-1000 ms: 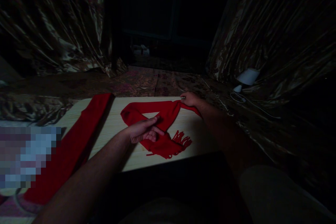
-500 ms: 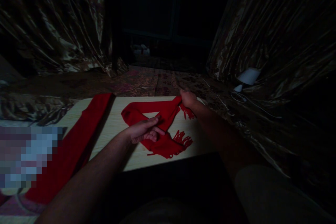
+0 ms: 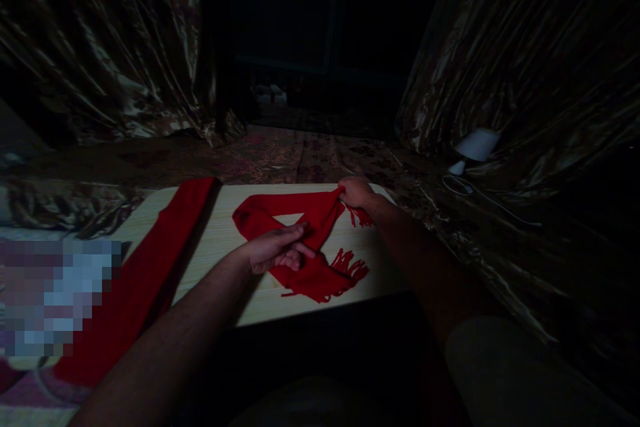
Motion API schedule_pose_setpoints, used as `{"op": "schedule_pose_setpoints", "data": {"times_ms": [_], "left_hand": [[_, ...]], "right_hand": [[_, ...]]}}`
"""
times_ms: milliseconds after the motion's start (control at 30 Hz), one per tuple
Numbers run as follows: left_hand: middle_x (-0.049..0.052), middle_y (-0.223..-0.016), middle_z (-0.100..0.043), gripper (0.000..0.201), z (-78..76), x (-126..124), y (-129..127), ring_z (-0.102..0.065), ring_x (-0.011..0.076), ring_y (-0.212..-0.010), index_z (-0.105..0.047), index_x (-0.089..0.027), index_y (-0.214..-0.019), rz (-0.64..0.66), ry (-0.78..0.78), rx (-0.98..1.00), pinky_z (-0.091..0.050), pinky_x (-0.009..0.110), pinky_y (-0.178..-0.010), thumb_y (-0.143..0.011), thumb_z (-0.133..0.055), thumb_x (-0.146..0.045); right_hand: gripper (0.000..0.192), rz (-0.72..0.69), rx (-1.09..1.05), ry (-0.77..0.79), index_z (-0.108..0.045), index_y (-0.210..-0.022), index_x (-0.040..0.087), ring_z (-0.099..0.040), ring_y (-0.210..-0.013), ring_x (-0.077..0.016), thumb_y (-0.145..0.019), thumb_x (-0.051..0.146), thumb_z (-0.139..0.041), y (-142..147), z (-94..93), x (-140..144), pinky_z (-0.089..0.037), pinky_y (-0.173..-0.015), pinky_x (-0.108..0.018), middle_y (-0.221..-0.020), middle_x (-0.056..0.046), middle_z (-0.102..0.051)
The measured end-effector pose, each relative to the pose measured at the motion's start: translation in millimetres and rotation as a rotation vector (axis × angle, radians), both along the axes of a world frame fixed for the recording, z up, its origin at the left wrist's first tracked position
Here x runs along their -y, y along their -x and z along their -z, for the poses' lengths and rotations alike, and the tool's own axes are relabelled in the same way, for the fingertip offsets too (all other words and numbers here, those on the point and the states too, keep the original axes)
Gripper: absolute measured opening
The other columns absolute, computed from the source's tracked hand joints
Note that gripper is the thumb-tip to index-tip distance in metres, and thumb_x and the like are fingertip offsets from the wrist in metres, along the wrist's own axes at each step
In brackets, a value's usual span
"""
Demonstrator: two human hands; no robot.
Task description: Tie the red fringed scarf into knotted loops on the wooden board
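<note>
Red fringed knit scarf (image 3: 300, 240) lies looped on pale wooden board (image 3: 230, 227). Left hand (image 3: 277, 250) presses crossing point, fingers curled on fabric. Right hand (image 3: 356, 192) pinches far tasselled end. Step: folding or knotting loop; next likely needs steady pull while crossing stays pinned. Second red cloth strip (image 3: 150, 267) lies left.

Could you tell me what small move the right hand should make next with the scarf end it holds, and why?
Probably draw the end gently rightward: the right hand pinches the red fringed knit scarf by its far end, while the left hand pins the crossing, and the loop looks slack.
</note>
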State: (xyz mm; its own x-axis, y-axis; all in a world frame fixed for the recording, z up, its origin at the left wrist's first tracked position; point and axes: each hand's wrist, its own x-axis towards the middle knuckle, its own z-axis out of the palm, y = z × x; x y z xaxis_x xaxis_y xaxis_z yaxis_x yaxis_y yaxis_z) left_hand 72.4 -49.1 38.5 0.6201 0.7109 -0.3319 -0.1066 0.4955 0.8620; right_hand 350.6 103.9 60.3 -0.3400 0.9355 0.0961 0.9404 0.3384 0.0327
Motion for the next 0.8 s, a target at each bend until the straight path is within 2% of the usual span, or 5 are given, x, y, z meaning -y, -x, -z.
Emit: {"op": "schedule_pose_setpoints", "data": {"times_ms": [167, 333, 467, 700, 800], "left_hand": [[0.022, -0.101, -0.074, 0.071, -1.7, 1.6, -0.7, -0.07, 0.0156, -0.059, -0.014, -0.013, -0.161, -0.01, -0.002, -0.018, -0.059, 0.025, -0.059, -0.102, -0.048, -0.032], [0.021, -0.1, -0.075, 0.073, -2.0, 2.0, -0.9, -0.07, 0.0153, -0.058, -0.015, -0.013, -0.161, -0.016, -0.001, -0.019, -0.059, 0.025, -0.059, -0.101, -0.051, -0.033], [0.021, -0.1, -0.075, 0.074, -1.5, 1.6, -0.7, -0.07, 0.0152, -0.058, -0.014, -0.013, -0.161, -0.01, -0.004, -0.01, -0.059, 0.025, -0.058, -0.1, -0.052, -0.032], [0.021, -0.1, -0.075, 0.071, -1.9, 2.1, -1.7, -0.069, 0.0146, -0.058, -0.016, -0.013, -0.161, -0.013, -0.009, -0.028, -0.059, 0.024, -0.058, -0.102, -0.05, -0.032], [0.021, -0.101, -0.075, 0.073, -1.7, 2.5, -1.8, -0.069, 0.0143, -0.058, -0.016, -0.013, -0.161, -0.024, -0.009, -0.037, -0.059, 0.024, -0.058, -0.101, -0.052, -0.033]], "right_hand": [[0.037, 0.236, -0.032, -0.161, -0.058, -0.124, 0.014, -0.067, -0.101, -0.0298, -0.097, 0.037, -0.048, 11.8, -3.1, 6.5, -0.048, -0.09, -0.036, -0.109, -0.019, -0.071], [0.031, 0.138, 0.049, -0.146, -0.058, -0.122, 0.013, -0.065, -0.107, -0.0296, -0.092, 0.018, -0.05, 9.3, 4.2, 11.8, -0.047, -0.095, -0.038, -0.12, -0.02, -0.066], [0.032, -0.014, 0.049, -0.077, -0.062, -0.118, 0.017, -0.06, -0.116, -0.0265, -0.086, 0.022, -0.062, -0.9, 8.0, 13.9, -0.047, -0.097, -0.032, -0.125, -0.014, -0.063], [0.029, 0.081, 0.101, -0.269, -0.063, -0.119, 0.016, -0.058, -0.116, -0.0279, -0.094, 0.029, -0.055, -5.7, 6.9, 14.8, -0.047, -0.095, -0.036, -0.124, -0.017, -0.063], [0.03, -0.016, 0.186, -0.123, -0.069, -0.113, 0.017, -0.059, -0.113, -0.0291, -0.094, 0.034, -0.055, -10.8, 11.1, 15.7, -0.046, -0.094, -0.037, -0.119, -0.017, -0.066]]}}
